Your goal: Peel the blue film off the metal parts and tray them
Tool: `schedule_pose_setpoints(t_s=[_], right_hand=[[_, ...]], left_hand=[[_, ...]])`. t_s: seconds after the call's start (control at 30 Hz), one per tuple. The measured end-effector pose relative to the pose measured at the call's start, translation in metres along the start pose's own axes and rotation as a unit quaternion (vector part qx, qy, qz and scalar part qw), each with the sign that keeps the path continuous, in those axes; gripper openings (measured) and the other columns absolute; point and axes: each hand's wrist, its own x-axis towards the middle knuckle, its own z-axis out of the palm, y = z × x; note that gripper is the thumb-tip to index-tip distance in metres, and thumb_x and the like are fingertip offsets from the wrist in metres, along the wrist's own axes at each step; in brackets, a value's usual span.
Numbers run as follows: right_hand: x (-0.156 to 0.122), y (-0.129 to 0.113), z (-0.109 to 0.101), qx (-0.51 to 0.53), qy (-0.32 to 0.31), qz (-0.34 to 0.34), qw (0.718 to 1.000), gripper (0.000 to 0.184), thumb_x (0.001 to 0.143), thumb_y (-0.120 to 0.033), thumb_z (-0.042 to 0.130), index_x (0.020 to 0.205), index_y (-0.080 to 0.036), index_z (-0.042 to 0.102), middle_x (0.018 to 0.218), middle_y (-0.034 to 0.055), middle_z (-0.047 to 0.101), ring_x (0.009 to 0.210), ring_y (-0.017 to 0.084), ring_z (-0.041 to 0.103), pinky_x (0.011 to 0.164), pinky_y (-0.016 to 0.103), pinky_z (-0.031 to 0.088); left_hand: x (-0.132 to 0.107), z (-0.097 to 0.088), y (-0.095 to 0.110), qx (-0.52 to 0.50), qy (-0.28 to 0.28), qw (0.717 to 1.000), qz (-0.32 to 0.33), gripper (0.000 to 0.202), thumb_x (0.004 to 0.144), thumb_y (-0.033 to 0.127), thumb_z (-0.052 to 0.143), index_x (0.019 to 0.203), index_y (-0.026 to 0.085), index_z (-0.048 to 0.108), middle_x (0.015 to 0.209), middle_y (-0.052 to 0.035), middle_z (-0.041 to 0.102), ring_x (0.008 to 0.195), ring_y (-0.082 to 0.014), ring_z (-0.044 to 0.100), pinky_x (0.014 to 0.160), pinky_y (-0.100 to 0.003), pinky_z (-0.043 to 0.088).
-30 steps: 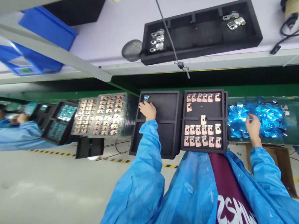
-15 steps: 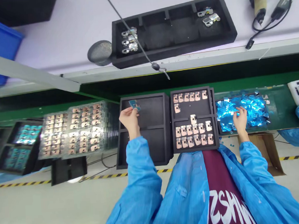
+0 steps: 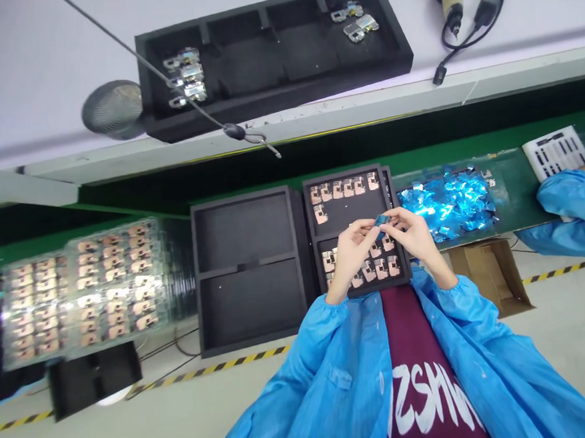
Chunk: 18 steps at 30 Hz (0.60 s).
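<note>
My left hand (image 3: 351,251) and my right hand (image 3: 416,235) meet over a black divided tray (image 3: 353,231) in front of my body. A small flat blue-faced part (image 3: 381,219) is pinched between their fingertips; the fingers cover much of it. Whether my right fingers also hold a piece of film cannot be made out. Below the hands, rows of small copper-coloured metal parts (image 3: 380,269) lie in the tray, partly hidden. To the right of the tray is a heap of shiny blue film pieces (image 3: 449,201).
Left of the hands stands another black divided tray (image 3: 246,267). Further left are clear trays (image 3: 121,278) of copper-coloured parts. A long black tray (image 3: 271,53) with several metal parts sits on the upper shelf. A co-worker's sleeve (image 3: 571,196) is at far right.
My left hand has carried the blue-faced part rightward from above the left tray. My right hand has come from the film heap to meet it. The view has shifted too.
</note>
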Motion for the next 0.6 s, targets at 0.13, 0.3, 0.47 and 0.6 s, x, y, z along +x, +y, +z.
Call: schedule_pose_setpoints(t_s=[0.13, 0.3, 0.47, 0.6], right_hand=[[0.000, -0.002, -0.012, 0.058, -0.039, 0.032, 0.997, 0.046, 0.083, -0.062, 0.091, 0.107, -0.023, 0.081, 0.098, 0.0054, 0.079, 0.087, 0.022, 0.072, 0.075, 0.034, 0.063], [0.002, 0.000, -0.023, 0.147, -0.097, 0.101, 0.979, 0.048, 0.071, -0.059, 0.101, 0.091, -0.021, 0.080, 0.083, 0.0030, 0.079, 0.068, 0.019, 0.073, 0.067, 0.033, 0.063], [0.000, 0.009, -0.028, 0.161, -0.121, 0.120, 0.972, 0.050, 0.072, -0.061, 0.100, 0.093, -0.019, 0.083, 0.082, 0.0040, 0.080, 0.069, 0.021, 0.076, 0.068, 0.036, 0.067], [-0.006, 0.011, -0.017, 0.066, -0.082, 0.051, 0.993, 0.049, 0.093, -0.067, 0.079, 0.108, -0.021, 0.087, 0.099, 0.0082, 0.083, 0.087, 0.026, 0.078, 0.075, 0.040, 0.069]], left_hand=[[-0.001, 0.003, 0.006, 0.019, 0.006, 1.000, 0.009, 0.032, 0.086, 0.052, 0.089, 0.098, 0.022, 0.084, 0.097, -0.0060, 0.083, 0.088, -0.0225, 0.076, 0.085, -0.035, 0.062], [-0.004, 0.003, 0.010, 0.031, -0.031, 0.999, 0.022, 0.033, 0.086, 0.055, 0.088, 0.094, 0.023, 0.087, 0.094, -0.0055, 0.081, 0.086, -0.0228, 0.076, 0.080, -0.035, 0.062], [-0.005, 0.001, 0.008, 0.051, -0.031, 0.998, 0.031, 0.030, 0.087, 0.053, 0.087, 0.091, 0.023, 0.087, 0.092, -0.0058, 0.081, 0.083, -0.0230, 0.076, 0.078, -0.035, 0.062], [-0.002, 0.005, -0.002, 0.048, 0.013, 0.998, 0.026, 0.030, 0.086, 0.052, 0.086, 0.089, 0.022, 0.086, 0.087, -0.0054, 0.081, 0.079, -0.0225, 0.075, 0.075, -0.034, 0.062]])
